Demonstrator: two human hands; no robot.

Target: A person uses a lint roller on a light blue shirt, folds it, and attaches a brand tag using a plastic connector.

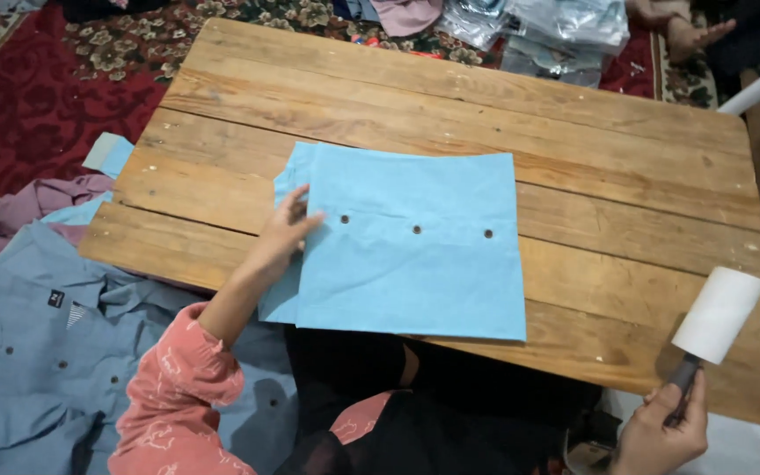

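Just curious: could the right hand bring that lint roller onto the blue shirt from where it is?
Probably yes. The right hand holds the lint roller just off the shirt, with only bare table between.

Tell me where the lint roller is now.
The lint roller is at the lower right of the head view, held by its handle in the right hand above the wooden table's near right corner.

Left hand flat, fingers spread; right hand fisted, low at right.
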